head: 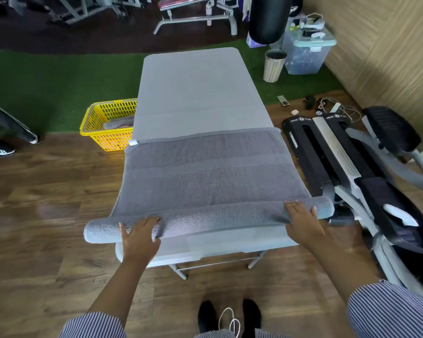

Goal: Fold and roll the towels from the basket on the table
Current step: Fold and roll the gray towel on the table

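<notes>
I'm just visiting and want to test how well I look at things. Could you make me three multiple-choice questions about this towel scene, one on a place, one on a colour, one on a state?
1. Where does the basket stand?
A. On the table
B. On the floor at the left of the table
C. Under the table

2. What colour is the basket?
A. Yellow
B. Blue
C. Red

3. How far along is the towel on the table?
A. Fully rolled
B. Lying flat, not rolled at all
C. Rolled only at the near end

Answers: 1 B, it sits on the floor beside the table's left edge. 2 A, its plastic mesh is yellow. 3 C, the left hand and right hand rest on a roll, with flat towel beyond it.
</notes>
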Action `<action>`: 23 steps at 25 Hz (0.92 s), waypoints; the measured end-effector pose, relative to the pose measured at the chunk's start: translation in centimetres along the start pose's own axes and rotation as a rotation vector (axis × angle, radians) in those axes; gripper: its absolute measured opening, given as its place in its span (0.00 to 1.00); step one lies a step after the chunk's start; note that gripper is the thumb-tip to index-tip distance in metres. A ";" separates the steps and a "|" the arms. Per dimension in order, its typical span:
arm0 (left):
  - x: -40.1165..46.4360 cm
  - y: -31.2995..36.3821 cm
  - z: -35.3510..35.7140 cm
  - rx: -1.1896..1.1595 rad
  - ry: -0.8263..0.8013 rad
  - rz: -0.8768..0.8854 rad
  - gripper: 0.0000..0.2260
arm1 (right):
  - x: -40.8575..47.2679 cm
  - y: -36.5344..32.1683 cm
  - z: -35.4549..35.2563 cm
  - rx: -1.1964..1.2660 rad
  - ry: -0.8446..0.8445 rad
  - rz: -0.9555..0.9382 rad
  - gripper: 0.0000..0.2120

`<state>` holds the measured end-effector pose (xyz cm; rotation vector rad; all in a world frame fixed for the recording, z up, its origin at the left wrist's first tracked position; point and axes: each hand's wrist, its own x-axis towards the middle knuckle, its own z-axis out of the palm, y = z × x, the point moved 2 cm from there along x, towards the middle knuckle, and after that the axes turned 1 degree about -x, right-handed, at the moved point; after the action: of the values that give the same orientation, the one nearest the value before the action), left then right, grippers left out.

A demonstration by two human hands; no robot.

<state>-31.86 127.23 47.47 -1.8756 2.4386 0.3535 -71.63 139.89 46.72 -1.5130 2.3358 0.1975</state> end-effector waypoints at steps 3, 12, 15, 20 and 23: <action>0.0 0.1 0.2 0.028 0.018 -0.018 0.20 | -0.3 0.0 -0.2 0.009 0.050 0.021 0.28; 0.4 -0.7 -1.6 0.060 0.177 0.041 0.16 | -0.2 0.5 -2.0 -0.047 0.087 0.025 0.15; 0.3 -0.9 -1.3 -0.037 0.220 0.027 0.15 | -0.3 0.4 -1.6 0.061 0.158 0.042 0.19; 0.1 -0.5 -0.6 -0.027 -0.042 -0.021 0.25 | -0.6 0.5 -0.5 0.000 0.012 0.014 0.31; -0.3 -0.3 -0.7 -0.007 -0.004 -0.013 0.19 | -0.7 0.8 -0.7 -0.049 0.074 0.000 0.25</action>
<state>-31.39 127.30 48.16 -1.8900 2.4249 0.3657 -72.21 140.58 47.53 -1.5683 2.4053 0.2030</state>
